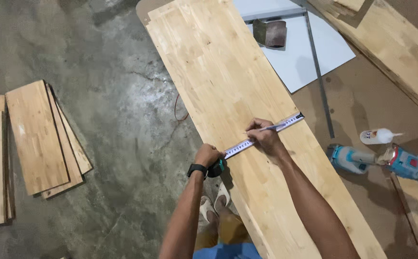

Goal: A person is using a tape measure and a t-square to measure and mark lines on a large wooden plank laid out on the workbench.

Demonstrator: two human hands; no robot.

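A long pale wooden board lies on the workbench, running away from me. My left hand, with a black watch on the wrist, grips the dark case of a tape measure at the board's left edge. The white tape blade stretches across the board to its right edge. My right hand rests on the board over the tape and holds a thin pencil with its tip against the wood beside the blade.
Two teal power drills and a white glue bottle lie on the brown bench at right. A white panel, a metal bar and a sanding block sit further back. Wooden offcuts are stacked on the concrete floor at left.
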